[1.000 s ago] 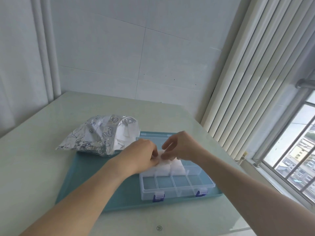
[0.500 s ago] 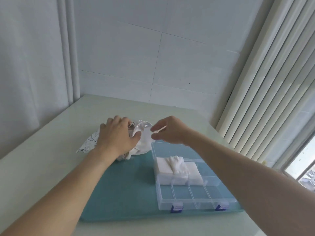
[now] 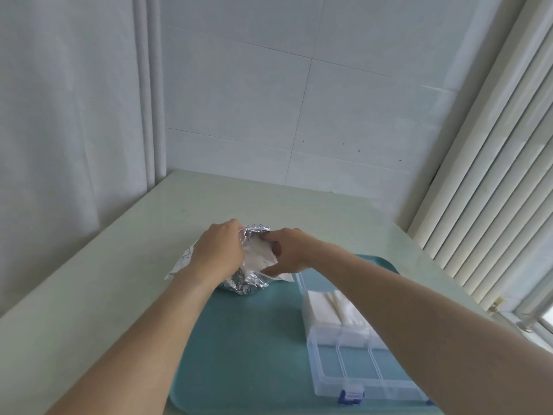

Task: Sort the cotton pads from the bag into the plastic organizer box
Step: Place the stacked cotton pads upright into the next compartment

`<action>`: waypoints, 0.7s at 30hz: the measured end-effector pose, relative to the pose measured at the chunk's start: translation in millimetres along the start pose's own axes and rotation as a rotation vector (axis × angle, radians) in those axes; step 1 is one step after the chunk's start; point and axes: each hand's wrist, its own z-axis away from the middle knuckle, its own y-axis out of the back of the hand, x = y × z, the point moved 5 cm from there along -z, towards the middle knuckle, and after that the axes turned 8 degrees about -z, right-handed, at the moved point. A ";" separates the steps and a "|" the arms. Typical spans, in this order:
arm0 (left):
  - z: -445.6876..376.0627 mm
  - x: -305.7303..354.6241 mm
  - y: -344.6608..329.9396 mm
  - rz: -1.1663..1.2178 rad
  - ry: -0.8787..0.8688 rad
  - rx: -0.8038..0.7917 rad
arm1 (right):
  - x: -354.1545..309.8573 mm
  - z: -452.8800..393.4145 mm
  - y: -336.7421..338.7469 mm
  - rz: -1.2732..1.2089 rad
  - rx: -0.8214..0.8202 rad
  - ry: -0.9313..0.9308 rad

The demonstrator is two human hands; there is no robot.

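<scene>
A shiny silver bag (image 3: 245,284) with dark printed drawings lies at the far left corner of the teal tray. My left hand (image 3: 217,254) grips the bag's upper edge and holds its mouth apart. My right hand (image 3: 288,253) has its fingers curled into the opening, around white cotton pads (image 3: 258,259) inside. The clear plastic organizer box (image 3: 359,369) with blue latches stands on the tray at the right. Its far compartments hold stacked white cotton pads (image 3: 329,307); its near compartments show only the tray through them.
The teal tray (image 3: 254,354) sits on a pale table (image 3: 89,280). White tiled walls close off the back and left. Vertical blinds (image 3: 493,205) and a window frame run along the right side.
Both hands left the organizer box and moved up to the bag. The left now grips the bag's edge and the right has gone into its mouth. The view tilted upward.
</scene>
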 end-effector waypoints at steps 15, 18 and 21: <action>11.1 -5.8 14.4 0.333 0.036 0.099 | -8.8 -3.1 0.4 -0.103 0.198 0.019; 16.0 -5.0 21.1 0.347 0.016 0.197 | -4.4 4.6 13.5 -0.211 0.267 0.013; 19.9 -1.2 26.7 0.344 -0.007 0.256 | -2.6 17.3 25.2 -0.292 0.313 0.023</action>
